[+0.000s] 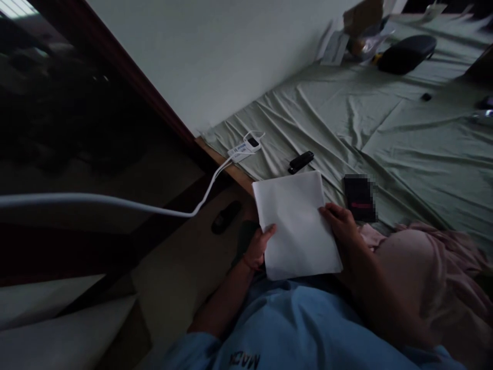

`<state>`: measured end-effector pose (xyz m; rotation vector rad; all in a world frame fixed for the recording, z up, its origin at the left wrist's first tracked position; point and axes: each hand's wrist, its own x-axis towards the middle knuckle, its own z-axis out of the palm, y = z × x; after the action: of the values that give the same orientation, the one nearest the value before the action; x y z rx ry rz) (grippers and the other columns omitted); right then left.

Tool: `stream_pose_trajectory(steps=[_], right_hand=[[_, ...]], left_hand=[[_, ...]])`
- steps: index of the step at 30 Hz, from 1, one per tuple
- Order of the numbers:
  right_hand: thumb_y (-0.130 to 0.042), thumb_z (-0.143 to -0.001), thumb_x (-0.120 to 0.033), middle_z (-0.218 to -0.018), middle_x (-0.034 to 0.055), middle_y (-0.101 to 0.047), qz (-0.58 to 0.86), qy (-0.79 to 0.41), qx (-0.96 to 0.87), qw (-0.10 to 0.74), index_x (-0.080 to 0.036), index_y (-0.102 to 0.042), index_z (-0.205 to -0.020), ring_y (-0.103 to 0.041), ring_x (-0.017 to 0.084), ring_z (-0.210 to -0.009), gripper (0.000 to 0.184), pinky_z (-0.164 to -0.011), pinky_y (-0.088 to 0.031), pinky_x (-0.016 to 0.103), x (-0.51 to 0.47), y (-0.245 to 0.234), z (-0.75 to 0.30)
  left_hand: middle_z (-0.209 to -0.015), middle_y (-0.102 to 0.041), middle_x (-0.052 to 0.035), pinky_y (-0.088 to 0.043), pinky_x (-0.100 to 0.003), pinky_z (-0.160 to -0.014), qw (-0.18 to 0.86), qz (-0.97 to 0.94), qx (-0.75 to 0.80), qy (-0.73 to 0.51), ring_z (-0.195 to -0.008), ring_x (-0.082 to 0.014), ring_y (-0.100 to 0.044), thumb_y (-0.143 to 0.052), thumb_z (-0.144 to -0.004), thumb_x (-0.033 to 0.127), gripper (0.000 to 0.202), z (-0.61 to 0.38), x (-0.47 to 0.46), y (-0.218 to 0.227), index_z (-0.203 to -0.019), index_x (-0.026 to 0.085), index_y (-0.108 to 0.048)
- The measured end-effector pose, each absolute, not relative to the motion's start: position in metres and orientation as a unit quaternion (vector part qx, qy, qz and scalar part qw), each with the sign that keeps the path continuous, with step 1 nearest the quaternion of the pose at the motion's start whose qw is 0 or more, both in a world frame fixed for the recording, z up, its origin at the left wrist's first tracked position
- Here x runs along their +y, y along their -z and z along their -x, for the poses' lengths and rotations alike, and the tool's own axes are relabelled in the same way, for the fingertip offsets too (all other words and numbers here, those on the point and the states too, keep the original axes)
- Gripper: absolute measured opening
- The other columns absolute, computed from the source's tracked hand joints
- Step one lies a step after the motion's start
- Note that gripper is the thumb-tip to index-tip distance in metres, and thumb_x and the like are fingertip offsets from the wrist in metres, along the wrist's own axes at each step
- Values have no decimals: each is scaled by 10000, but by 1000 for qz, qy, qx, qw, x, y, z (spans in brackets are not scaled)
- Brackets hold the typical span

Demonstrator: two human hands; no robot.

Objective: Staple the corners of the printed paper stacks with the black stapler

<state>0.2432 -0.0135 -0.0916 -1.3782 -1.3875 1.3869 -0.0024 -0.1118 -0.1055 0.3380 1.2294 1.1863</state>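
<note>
A stack of white paper sheets rests tilted over my lap, its top side blank. My left hand grips its left edge, thumb on top and the other fingers hidden underneath. At the right edge my right hand pinches the paper between thumb and fingers. Just beyond the far edge lies a black stapler on the green bedsheet. To the right of my right hand is a dark phone-like object, partly blurred out.
A white device with a cable lies near the bed's wooden edge; its cord crosses to the left. A dark slipper is on the floor. Farther back are a black case and a cardboard box. Pinkish cloth bunches at right.
</note>
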Motion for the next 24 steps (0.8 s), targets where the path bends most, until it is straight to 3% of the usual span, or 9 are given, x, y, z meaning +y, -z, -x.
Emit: stream_pose_trajectory(steps=[7, 15, 24], right_hand=[[-645, -821, -588, -763, 10, -659, 546, -474, -571, 388, -197, -713, -929, -546, 147, -645, 411, -569, -410, 248, -12, 87, -241], [-669, -802, -563, -704, 4, -633, 555, -458, -584, 376, -204, -706, -878, -518, 146, -605, 370, -541, -387, 256, -9, 89, -242], [-600, -851, -542, -668, -11, -588, 553, -408, -632, 358, -202, -686, -881, -495, 144, -609, 352, -567, -373, 257, -10, 95, -242]], left_hand=[[-956, -746, -132, -547, -389, -793, 628, -173, 556, -516, -837, -276, -707, -845, -662, 536, 620, 1, -113, 115, -1054, 73, -717], [-949, -745, -166, -559, -418, -838, 655, -126, 535, -518, -958, -327, -702, -733, -722, 688, 734, 2, -114, 118, -1093, 55, -706], [-966, -750, -149, -544, -425, -893, 649, -105, 537, -528, -1050, -346, -676, -739, -700, 702, 736, 5, -121, 125, -1085, 76, -716]])
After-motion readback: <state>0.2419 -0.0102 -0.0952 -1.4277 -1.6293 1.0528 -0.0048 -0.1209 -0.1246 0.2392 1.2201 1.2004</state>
